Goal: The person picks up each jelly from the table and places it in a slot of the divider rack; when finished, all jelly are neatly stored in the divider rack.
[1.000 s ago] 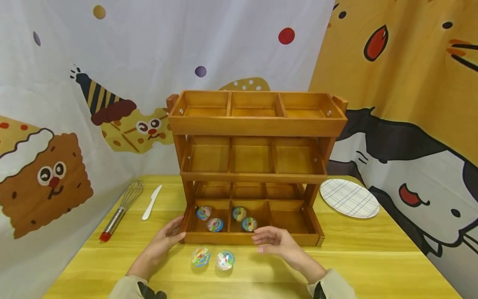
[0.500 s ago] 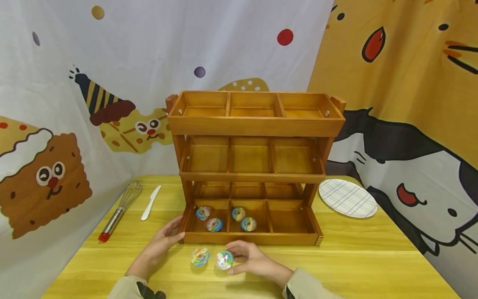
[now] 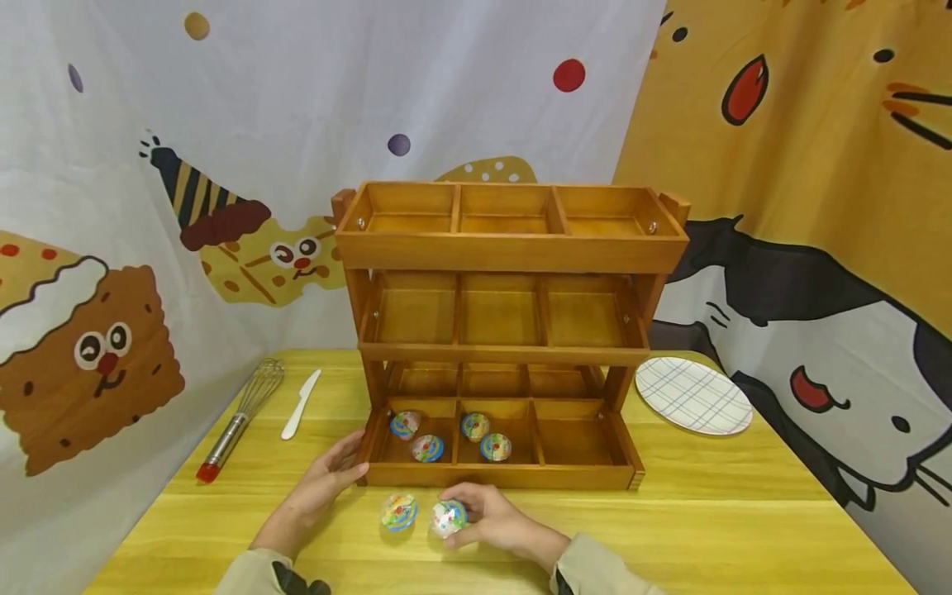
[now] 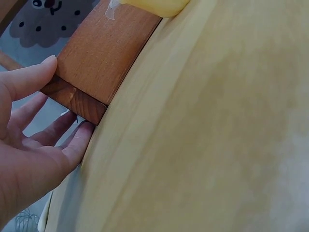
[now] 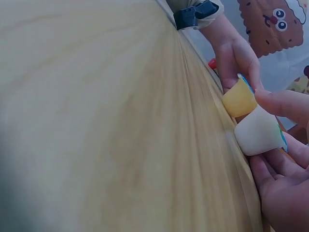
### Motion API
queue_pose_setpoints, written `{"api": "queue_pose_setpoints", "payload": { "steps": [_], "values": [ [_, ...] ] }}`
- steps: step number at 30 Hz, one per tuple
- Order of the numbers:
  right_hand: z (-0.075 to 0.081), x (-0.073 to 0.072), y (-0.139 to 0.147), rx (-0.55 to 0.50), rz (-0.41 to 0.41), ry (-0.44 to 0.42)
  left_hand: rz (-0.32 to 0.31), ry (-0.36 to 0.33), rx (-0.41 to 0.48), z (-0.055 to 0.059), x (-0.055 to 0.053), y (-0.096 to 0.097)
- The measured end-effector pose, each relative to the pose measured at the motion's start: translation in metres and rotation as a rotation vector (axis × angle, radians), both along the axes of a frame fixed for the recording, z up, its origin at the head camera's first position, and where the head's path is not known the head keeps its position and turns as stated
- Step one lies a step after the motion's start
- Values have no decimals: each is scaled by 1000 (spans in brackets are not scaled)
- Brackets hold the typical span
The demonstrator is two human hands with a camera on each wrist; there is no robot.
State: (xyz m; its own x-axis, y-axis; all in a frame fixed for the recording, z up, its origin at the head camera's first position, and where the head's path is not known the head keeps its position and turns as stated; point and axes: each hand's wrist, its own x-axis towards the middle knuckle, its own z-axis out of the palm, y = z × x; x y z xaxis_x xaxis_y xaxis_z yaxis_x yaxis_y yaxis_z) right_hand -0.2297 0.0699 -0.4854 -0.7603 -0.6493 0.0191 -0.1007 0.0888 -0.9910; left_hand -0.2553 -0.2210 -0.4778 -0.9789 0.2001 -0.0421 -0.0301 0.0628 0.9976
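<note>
In the head view my right hand (image 3: 494, 522) holds a white jelly cup (image 3: 449, 519) on the table between thumb and fingers. The right wrist view shows thumb and fingers on opposite sides of this pale cup (image 5: 259, 133). Just left of it sits a yellow jelly cup (image 3: 399, 512). My left hand (image 3: 321, 486) grips the lower left front corner of a three-tier wooden rack (image 3: 506, 475), with the thumb at the front and the fingers along the side (image 4: 79, 99). Two jelly cups lie in the bottom tier's left compartment (image 3: 427, 448), two more in its middle one (image 3: 495, 447).
A whisk (image 3: 241, 417) and a white knife (image 3: 301, 405) lie left of the rack. A checked oval plate (image 3: 694, 395) is on the right. Printed curtains (image 3: 476, 83) hang behind the table (image 3: 744, 529). The rack's upper tiers have bare compartments.
My right hand has moved left and down from the rack's front edge to the white jelly cup and closed its fingers on it. The left hand stays at the rack's corner.
</note>
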Motion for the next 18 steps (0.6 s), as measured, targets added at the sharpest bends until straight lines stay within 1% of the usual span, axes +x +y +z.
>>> {"api": "queue_pose_setpoints", "payload": {
  "steps": [10, 14, 18],
  "values": [
    [4, 2, 1, -1, -5, 10, -17, 4, -20, 2, 2, 0],
    [7, 2, 8, -4, -5, -17, -10, -2, -22, 2, 1, 0],
    [12, -1, 24, 3, -7, -48, -11, -3, -21, 0, 0, -1]
  ]
}}
